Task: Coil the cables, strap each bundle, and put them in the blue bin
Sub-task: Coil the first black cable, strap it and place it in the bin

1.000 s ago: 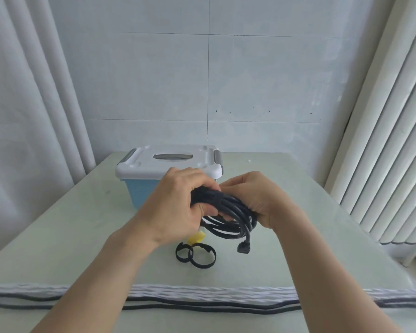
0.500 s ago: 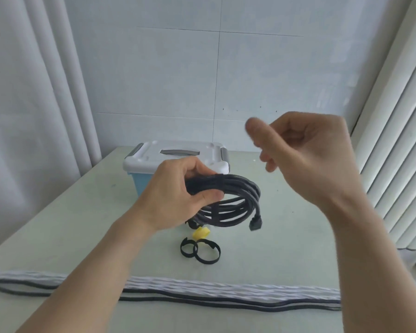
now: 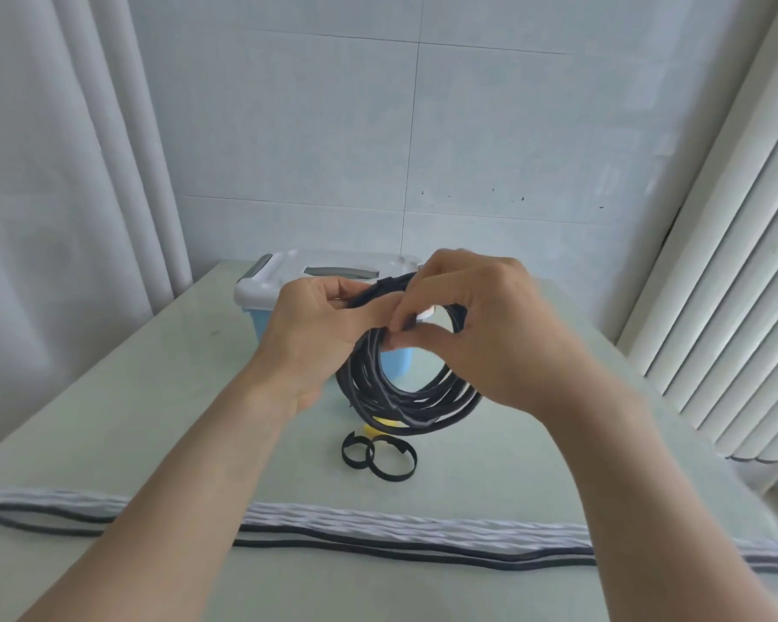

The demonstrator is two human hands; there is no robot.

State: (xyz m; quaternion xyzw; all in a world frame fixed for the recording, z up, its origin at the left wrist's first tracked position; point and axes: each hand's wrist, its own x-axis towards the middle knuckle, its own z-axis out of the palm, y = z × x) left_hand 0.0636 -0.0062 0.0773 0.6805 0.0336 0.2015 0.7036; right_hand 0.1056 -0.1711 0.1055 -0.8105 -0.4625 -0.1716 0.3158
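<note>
The black coil (image 3: 405,397) hangs upright in the air above the table (image 3: 109,419), held at its top by both hands, in front of the bin (image 3: 261,321). The left hand (image 3: 315,325) grips the coil's top left, fingers curled round the strands. The right hand (image 3: 481,334) pinches the strands at the top, thumb and fingertips together on them. The bin, blue with a white lid (image 3: 288,276), stands on the far side. Two black strap loops (image 3: 380,455) lie on the table just near of the coil, beside a yellow bit (image 3: 373,428). Long cables (image 3: 378,527) stretch left to right along the near edge.
</note>
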